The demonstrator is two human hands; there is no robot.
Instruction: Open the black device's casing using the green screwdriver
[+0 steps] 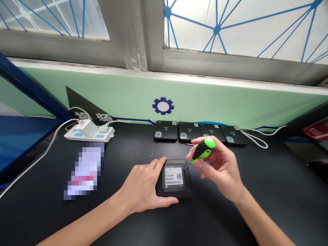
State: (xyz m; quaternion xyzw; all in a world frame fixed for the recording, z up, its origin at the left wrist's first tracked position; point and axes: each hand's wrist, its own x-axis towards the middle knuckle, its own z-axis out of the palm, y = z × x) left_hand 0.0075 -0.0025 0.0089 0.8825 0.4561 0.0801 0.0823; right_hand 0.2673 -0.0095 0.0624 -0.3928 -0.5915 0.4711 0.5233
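A flat black electronic box lies on the table with its labelled underside up; the label is white with a QR code. My left hand grips it from the left, thumb along the near edge and fingers at the far left corner. In my right hand is a green and black screwdriver, held tilted. Its tip meets the box near the label's upper right corner. Two tiny screws lie just beyond the box. A thin metal shaft shows behind my right hand, the rest of it hidden.
Several similar black boxes stand in a row along the green partition. At the left is a white power strip with plugs and cables, and a blurred-out flat item before it. A white cable lies at the right.
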